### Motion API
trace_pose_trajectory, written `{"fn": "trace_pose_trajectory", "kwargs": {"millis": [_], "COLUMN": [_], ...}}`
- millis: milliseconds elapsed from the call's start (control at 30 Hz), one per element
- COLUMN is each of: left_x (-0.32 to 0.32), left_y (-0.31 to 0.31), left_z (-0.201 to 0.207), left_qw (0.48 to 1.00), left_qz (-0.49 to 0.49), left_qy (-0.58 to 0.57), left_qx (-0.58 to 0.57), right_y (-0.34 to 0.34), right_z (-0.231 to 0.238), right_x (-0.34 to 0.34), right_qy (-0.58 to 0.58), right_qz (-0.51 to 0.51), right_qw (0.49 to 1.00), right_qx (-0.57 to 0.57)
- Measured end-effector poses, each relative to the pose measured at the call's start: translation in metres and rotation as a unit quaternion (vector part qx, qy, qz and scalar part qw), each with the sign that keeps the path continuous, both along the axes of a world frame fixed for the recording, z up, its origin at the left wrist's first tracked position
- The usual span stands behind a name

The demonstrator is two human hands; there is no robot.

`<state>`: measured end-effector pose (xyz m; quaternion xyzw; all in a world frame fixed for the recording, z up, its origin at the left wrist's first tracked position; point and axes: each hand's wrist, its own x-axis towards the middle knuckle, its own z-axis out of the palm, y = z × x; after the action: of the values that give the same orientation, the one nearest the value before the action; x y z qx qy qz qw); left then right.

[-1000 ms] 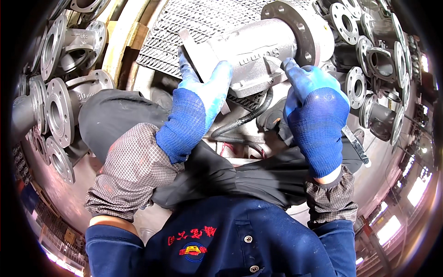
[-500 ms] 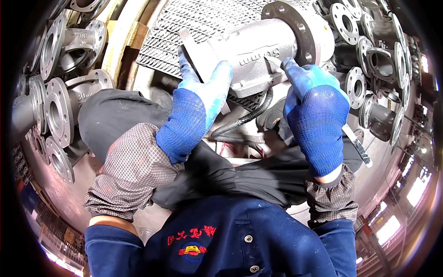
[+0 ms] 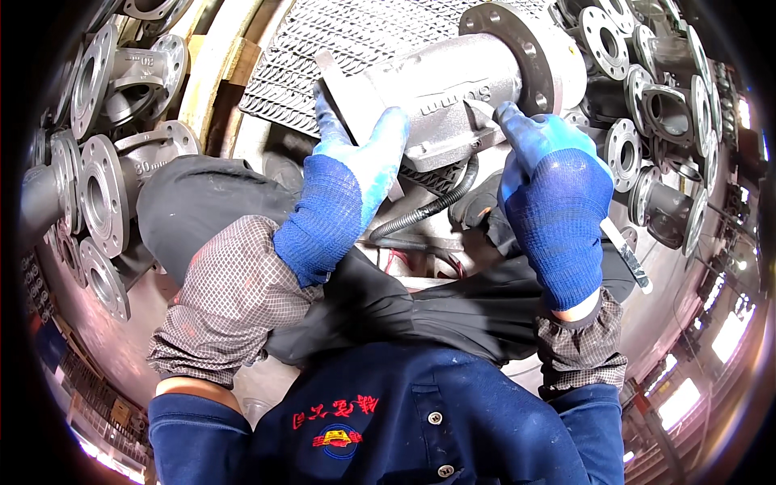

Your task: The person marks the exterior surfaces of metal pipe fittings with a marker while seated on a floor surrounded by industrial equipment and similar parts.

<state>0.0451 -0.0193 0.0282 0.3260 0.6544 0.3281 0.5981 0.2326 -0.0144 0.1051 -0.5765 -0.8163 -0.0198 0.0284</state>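
Observation:
A grey cast-metal valve body [image 3: 453, 77] with round flanges lies on its side in front of me, raised lettering along its wall. My left hand [image 3: 356, 145], in a blue glove, grips the flange [image 3: 339, 89] at the body's left end, thumb and fingers on either side of it. My right hand [image 3: 550, 153], gloved alike, is closed around a thin metal scraper [image 3: 624, 246]. The scraper's handle sticks out behind my wrist, and its pale curved blade reaches past my fingertips to the side of the valve body. Most of its middle is hidden in my fist.
Under the valve body is a metal mesh surface [image 3: 283, 61]. Flanged castings are stacked at the left [image 3: 101, 198] and right [image 3: 626, 153]. Wooden beams [image 3: 214, 73] stand at the upper left. A black corrugated hose [image 3: 428, 212] runs below the valve body, between my knees.
My right hand and the scraper's blade have shifted very slightly along the valve body's side. My left hand keeps its hold on the flange.

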Motion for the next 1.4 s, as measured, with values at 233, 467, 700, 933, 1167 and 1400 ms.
{"fn": "trace_pose_trajectory", "kwargs": {"millis": [233, 467, 700, 933, 1167, 1400], "left_x": [0.000, 0.004, -0.003, 0.009, 0.003, 0.001], "left_y": [-0.001, 0.002, -0.001, 0.003, 0.001, 0.000], "left_z": [-0.005, 0.002, -0.006, 0.016, 0.013, 0.005], "left_qw": [0.999, 0.999, 1.000, 0.997, 0.999, 0.999], "left_qz": [0.038, 0.031, -0.007, 0.057, 0.035, 0.031], "left_qy": [0.007, -0.006, 0.005, -0.050, -0.015, 0.004], "left_qx": [-0.018, -0.024, -0.013, -0.032, -0.033, -0.016], "right_y": [0.001, 0.000, 0.000, 0.000, 0.000, -0.001], "right_z": [0.002, 0.002, 0.006, 0.000, -0.001, 0.005], "right_x": [-0.001, -0.001, -0.003, 0.002, 0.002, 0.008], "right_qy": [0.017, 0.020, 0.019, 0.028, 0.056, 0.091], "right_qz": [-0.009, -0.027, -0.039, -0.032, -0.023, -0.041], "right_qw": [1.000, 0.999, 0.998, 0.999, 0.998, 0.991], "right_qx": [-0.002, -0.012, -0.045, -0.025, -0.010, -0.085]}}
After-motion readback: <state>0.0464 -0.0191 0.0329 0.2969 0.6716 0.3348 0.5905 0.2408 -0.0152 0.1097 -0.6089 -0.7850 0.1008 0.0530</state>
